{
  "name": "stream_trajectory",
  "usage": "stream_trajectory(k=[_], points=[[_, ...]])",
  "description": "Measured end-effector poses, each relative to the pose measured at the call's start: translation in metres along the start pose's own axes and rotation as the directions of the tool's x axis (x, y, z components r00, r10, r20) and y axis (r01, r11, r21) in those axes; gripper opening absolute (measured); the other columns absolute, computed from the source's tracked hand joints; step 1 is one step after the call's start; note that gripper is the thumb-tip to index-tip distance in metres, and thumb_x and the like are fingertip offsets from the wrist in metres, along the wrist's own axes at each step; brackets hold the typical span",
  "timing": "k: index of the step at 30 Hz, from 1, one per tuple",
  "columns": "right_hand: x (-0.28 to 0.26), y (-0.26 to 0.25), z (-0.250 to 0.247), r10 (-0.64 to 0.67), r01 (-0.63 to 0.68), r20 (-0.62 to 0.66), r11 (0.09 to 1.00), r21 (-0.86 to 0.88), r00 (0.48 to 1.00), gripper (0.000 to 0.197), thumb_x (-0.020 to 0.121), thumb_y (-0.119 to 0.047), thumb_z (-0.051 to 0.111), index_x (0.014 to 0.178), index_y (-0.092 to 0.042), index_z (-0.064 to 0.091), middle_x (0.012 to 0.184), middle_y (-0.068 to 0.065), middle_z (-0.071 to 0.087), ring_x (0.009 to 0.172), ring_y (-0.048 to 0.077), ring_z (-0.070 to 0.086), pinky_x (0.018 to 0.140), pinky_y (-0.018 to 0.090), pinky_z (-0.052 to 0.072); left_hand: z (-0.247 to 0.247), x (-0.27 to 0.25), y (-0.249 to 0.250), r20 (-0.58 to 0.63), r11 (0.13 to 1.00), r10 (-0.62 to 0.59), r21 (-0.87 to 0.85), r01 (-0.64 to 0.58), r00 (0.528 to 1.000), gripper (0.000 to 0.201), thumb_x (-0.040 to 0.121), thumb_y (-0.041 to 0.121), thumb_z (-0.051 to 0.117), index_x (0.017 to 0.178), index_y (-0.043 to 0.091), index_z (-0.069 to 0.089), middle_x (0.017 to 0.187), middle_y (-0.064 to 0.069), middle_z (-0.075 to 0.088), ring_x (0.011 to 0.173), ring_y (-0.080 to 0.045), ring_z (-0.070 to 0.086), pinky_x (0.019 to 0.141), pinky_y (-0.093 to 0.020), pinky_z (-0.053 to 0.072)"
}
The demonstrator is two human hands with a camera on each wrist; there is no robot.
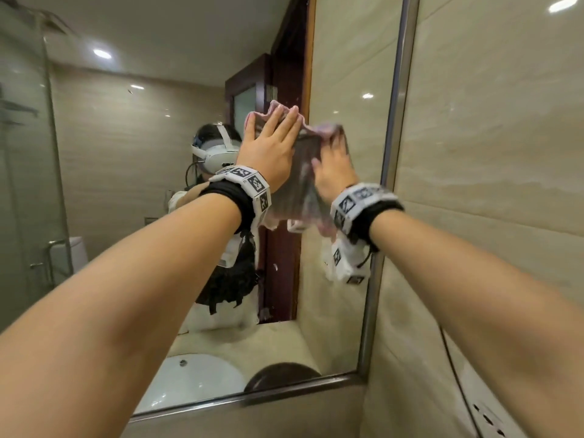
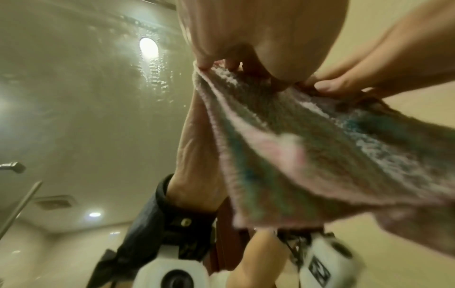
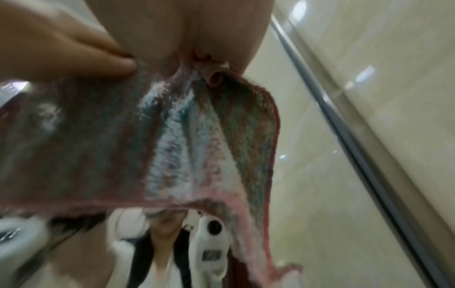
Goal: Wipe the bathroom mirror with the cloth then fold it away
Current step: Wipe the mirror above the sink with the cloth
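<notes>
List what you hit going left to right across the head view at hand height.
Shower glass reflected in the mirror → reflected headset → left hand → cloth → right hand → mirror frame → tiled wall.

Pink-edged cloth (image 1: pixel 301 172) with grey, teal and white stripes, spread flat against the mirror (image 1: pixel 132 159) near its right edge, upper hem wavy, lower edge hanging loose. Large wall mirror in a thin metal frame, glass speckled with droplets on the left in the left wrist view
</notes>
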State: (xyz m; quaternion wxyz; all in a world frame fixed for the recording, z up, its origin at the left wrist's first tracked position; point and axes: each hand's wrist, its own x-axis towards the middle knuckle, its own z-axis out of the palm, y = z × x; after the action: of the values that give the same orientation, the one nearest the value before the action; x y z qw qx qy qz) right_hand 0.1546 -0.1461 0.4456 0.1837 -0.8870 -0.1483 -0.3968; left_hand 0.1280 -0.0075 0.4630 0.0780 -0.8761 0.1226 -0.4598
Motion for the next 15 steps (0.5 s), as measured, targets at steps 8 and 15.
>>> stream_trajectory(k=[8,15], points=[[0.066,-0.010,-0.063,0.018,-0.015,0.040,0.998,-0.060,0.999,0.066,0.098,-0.010,0.040,0.151,-0.009,-0.001,0.158,0.013,-0.005,0.147,0.026,-0.006,0.120,0.033,0.001,-0.027,0.040,-0.002,-0.026,0.990,-0.107,-0.095,0.104,0.994,0.055,0.101,0.025,0.017,0.151,0.011,-0.002,0.159,-0.004,-0.007,0.147,-0.022,-0.007,0.118,-0.046,-0.001],[0.058,-0.011,-0.061,-0.029,0.030,0.007,0.995,-0.094,1.000,0.070,0.094,-0.001,0.041,0.151,-0.010,0.001,0.159,0.009,-0.005,0.147,0.027,-0.005,0.120,0.040,0.008,-0.020,0.038,-0.014,-0.067,0.995,-0.098,0.018,0.099,0.993,0.057,0.101,0.025,0.024,0.151,0.012,-0.003,0.159,-0.005,-0.006,0.147,-0.024,-0.007,0.118,-0.048,0.000]])
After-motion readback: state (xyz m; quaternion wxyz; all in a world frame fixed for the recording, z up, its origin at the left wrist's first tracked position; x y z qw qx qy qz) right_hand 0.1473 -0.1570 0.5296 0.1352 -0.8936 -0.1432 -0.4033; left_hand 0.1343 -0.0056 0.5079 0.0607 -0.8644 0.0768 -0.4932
